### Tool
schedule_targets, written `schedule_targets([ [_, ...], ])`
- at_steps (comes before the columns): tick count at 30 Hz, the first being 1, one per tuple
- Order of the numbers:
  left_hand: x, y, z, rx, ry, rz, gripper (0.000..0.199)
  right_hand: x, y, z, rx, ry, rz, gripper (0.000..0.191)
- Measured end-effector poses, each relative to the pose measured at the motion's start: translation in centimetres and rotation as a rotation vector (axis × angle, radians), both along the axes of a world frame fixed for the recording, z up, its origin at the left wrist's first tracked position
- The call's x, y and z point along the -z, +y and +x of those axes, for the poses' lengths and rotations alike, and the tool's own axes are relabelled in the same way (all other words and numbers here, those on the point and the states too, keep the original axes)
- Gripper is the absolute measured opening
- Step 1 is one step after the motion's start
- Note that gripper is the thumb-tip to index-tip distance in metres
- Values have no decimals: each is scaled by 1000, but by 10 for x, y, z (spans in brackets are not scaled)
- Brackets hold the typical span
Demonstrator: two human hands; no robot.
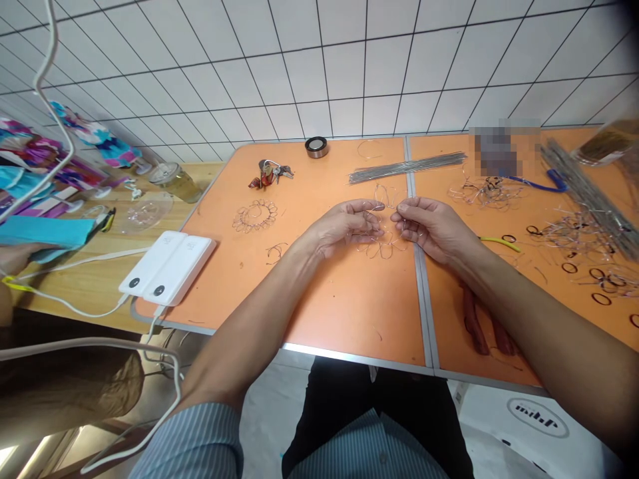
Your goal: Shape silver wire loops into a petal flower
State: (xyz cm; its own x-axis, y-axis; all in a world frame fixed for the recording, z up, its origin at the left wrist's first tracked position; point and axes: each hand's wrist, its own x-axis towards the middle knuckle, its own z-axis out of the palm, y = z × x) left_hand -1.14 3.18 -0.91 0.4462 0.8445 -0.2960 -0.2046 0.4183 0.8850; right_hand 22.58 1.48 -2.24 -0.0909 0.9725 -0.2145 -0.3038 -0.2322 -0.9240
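A thin wire ring with petal-like loops (pixel 383 249) is held up over the orange table, between my two hands. My left hand (pixel 344 226) has its fingers curled at the ring's left side. On the right side, my right hand (pixel 426 223) pinches the wire between thumb and forefinger. A similar looped wire ring (pixel 254 216) lies flat to the left of my hands. Under my right forearm rest red-handled pliers (pixel 476 326), their jaws hidden by the arm. A bundle of straight wires (pixel 407 167) lies beyond my hands.
A tape roll (pixel 316 147) and keys (pixel 272 173) sit toward the tiled wall. Wire scraps (pixel 574 236), small dark rings (pixel 602 299) and another wire bundle (pixel 594 196) are at right. White power banks (pixel 167 267) lie at left, where another person's hand (pixel 20 258) holds blue material.
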Motion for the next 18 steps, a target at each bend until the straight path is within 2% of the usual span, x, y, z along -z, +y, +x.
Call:
schedule_targets([
  [5, 0, 1, 0, 8, 0, -6, 52, -1, 0, 1, 3, -2, -2, 41],
  [18, -3, 1, 1, -47, 59, -11, 46, 5, 2, 1, 20, -93, 62, 50],
])
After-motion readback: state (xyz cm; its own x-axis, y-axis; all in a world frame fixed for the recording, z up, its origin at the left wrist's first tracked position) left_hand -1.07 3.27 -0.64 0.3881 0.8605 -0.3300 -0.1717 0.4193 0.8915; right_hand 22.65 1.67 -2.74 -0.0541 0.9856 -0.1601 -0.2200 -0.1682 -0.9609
